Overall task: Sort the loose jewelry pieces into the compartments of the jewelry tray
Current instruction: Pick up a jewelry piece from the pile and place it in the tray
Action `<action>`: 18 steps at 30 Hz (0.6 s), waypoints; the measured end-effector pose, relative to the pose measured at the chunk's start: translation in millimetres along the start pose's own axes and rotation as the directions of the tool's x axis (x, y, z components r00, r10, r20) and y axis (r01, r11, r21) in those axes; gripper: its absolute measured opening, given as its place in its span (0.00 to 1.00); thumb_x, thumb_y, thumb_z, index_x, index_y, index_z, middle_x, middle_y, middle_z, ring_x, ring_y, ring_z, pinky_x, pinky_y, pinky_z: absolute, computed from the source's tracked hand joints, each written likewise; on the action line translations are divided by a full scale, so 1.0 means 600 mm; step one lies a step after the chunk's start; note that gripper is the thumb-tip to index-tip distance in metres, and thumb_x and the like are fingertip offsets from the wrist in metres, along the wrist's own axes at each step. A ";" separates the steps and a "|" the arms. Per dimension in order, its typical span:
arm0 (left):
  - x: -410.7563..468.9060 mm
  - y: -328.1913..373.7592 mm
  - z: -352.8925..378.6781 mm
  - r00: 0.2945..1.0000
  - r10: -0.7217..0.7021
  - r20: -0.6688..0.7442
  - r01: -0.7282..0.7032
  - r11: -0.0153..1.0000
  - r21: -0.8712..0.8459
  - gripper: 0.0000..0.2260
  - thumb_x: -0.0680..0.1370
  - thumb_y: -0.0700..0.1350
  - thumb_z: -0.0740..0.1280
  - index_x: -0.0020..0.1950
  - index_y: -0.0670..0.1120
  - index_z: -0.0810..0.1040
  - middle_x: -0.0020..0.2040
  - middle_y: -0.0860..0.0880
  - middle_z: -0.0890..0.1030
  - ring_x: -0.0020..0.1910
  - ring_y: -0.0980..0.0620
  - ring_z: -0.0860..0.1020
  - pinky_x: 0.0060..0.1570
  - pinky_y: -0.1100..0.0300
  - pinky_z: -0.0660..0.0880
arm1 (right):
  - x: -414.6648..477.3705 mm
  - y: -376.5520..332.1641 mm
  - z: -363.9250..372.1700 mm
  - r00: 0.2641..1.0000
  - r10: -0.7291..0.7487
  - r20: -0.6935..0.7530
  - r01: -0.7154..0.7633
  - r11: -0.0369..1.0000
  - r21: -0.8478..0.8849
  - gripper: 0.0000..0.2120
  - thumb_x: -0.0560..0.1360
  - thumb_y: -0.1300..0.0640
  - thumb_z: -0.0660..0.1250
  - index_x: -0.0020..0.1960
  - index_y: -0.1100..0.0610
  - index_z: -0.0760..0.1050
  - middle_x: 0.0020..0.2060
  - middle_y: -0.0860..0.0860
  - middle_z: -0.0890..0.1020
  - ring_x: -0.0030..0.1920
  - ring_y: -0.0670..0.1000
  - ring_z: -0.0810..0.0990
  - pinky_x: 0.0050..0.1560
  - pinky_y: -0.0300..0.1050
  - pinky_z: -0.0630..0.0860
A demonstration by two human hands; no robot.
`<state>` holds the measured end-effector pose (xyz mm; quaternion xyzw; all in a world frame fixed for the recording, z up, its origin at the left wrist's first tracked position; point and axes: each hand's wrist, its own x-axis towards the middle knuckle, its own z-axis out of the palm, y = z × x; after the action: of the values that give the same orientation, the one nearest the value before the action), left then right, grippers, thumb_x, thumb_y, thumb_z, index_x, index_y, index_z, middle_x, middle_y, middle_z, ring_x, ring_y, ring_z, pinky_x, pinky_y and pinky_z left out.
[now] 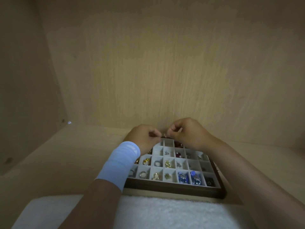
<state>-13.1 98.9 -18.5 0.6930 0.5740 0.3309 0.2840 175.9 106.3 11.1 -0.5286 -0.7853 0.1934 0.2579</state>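
Observation:
A dark wooden jewelry tray [173,189] with white compartments lies on the shelf, holding rings, gold pieces, red stones and blue beaded pieces [195,177]. My left hand [145,138], with a light blue wristband, and my right hand [188,133] meet above the tray's far edge. Together their fingertips pinch a small metal jewelry piece [165,135]. It is too small to tell what kind of piece it is. My hands hide the far left compartments.
Wooden walls close in at the back [165,63] and left [24,80] of the shelf. A white fluffy towel [165,212] lies in front of the tray. Bare shelf floor [74,154] stretches left of the tray.

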 end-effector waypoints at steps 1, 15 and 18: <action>0.001 -0.008 -0.001 1.000 0.016 0.022 -0.017 0.997 0.069 0.05 0.75 0.47 0.70 0.47 0.56 0.84 0.48 0.59 0.83 0.50 0.59 0.80 0.58 0.57 0.76 | 0.000 -0.003 0.001 0.999 -0.020 0.047 0.024 0.997 -0.074 0.04 0.76 0.53 0.72 0.43 0.50 0.84 0.40 0.43 0.85 0.42 0.40 0.82 0.49 0.42 0.79; 0.010 -0.043 -0.005 0.996 0.066 -0.056 -0.048 0.958 0.282 0.11 0.76 0.45 0.67 0.49 0.62 0.81 0.55 0.55 0.77 0.58 0.51 0.74 0.62 0.56 0.71 | 0.017 -0.047 0.048 0.947 -0.119 0.297 0.248 0.862 -0.442 0.05 0.75 0.52 0.70 0.46 0.49 0.84 0.42 0.44 0.84 0.42 0.45 0.80 0.44 0.43 0.78; 0.007 -0.035 -0.005 0.993 0.115 -0.029 -0.102 0.955 0.278 0.10 0.77 0.45 0.66 0.53 0.58 0.82 0.52 0.57 0.77 0.60 0.53 0.72 0.60 0.60 0.68 | 0.011 -0.042 0.020 0.960 -0.070 0.273 0.166 0.922 -0.351 0.05 0.76 0.51 0.69 0.47 0.49 0.84 0.42 0.43 0.84 0.43 0.43 0.81 0.49 0.45 0.79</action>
<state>-27.8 106.8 -32.5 0.7486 0.5820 0.2784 0.1531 148.0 103.1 17.2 -0.4898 -0.8648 0.0921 0.0618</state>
